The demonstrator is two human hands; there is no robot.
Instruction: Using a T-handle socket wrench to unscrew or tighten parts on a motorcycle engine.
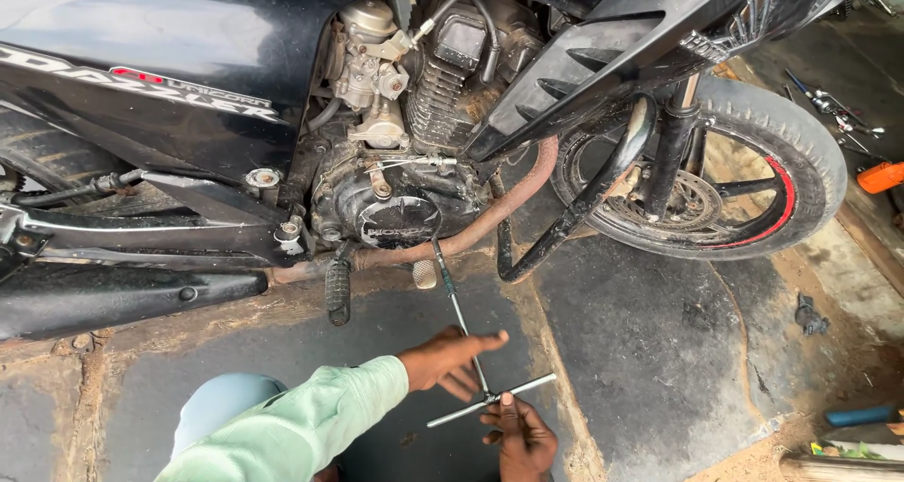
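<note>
At far left the black motorcycle stands on the stone floor. The left hand, fingers loosely extended, rests on the shaft of the T-handle wrench, which runs from near centre up to the engine case. Just right, the right hand curls around the crossbar. With so loose a guiding hand, the socket could slip off and round the bolt.

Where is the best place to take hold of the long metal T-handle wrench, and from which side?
Best grip: the crossbar of the long metal T-handle wrench, one hand on each end, coming from the near side. The shaft runs away toward the black engine cover, so only the bar gives turning leverage. The left hand and the right hand are already at it.
</note>
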